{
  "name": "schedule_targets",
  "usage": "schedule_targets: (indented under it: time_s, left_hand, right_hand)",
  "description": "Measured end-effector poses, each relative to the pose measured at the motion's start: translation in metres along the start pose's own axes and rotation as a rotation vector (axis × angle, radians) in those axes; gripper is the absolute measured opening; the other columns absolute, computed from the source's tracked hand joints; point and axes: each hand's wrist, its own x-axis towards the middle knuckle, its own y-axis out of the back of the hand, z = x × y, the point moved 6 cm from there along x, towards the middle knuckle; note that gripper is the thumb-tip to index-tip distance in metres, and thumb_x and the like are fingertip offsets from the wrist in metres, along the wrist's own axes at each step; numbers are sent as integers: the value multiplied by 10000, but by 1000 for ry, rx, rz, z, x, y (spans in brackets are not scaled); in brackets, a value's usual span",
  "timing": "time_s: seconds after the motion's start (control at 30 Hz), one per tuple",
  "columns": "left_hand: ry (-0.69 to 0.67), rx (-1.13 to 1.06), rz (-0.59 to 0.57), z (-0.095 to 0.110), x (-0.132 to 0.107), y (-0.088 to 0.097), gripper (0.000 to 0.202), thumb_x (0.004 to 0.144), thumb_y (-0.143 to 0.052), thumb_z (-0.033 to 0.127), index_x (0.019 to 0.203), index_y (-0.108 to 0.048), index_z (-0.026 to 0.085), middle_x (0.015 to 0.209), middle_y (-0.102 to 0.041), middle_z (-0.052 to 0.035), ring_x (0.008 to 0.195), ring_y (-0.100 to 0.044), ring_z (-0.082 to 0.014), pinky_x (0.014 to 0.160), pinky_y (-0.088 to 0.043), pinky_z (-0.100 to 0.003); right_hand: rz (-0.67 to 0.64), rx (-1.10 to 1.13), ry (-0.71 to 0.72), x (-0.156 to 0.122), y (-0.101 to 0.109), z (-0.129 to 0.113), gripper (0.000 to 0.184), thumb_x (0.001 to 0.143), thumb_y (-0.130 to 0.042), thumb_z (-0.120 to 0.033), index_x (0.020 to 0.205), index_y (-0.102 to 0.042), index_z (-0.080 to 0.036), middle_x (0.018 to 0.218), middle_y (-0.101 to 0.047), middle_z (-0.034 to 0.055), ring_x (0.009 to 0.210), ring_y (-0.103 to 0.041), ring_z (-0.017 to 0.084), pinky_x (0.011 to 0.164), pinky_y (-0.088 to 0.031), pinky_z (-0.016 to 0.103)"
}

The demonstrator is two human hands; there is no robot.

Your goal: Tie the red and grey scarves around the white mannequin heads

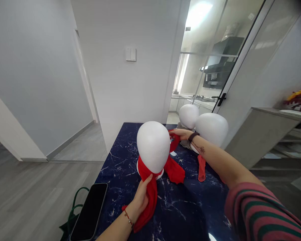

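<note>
A white mannequin head (153, 145) stands upright on the dark blue marbled table (177, 209). Around its neck runs a red scarf (152, 197), one end hanging toward me and another part lying on the table to the right. My left hand (141, 194) is closed on the front part of the scarf, just below the head. Behind and to the right of the head, my right hand (179, 133) grips a raised loop of the same scarf. Its fingertips are partly hidden by the cloth.
Two more white mannequin heads (212, 129) stand at the back right, with a coral cloth strip (201, 168) hanging near them. A black phone (90, 212) lies at the left table edge, beside a green bag (69, 219). A glass door (203, 60) is behind.
</note>
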Motion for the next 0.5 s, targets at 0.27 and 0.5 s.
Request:
schedule_targets:
  time_s: [0.27, 0.5]
  left_hand:
    - [48, -14, 92, -7, 6, 10, 381, 761, -695, 253, 1115, -624, 132, 1148, -670, -131, 1036, -642, -253, 913, -512, -361]
    - [20, 2, 81, -12, 15, 17, 316, 801, -646, 261, 1089, -635, 130, 1108, -685, -143, 1015, -654, -250, 953, -483, -382]
  right_hand:
    - [-322, 233, -402, -132, -5, 138, 284, 788, -645, -253, 984, -635, -48, 823, -694, 125, 716, -679, 159, 677, -516, 263]
    - [-240, 600, -182, -190, -109, 165, 355, 733, -732, -315, 1018, -657, -116, 981, -688, 108, 913, -653, 186, 914, -459, 358]
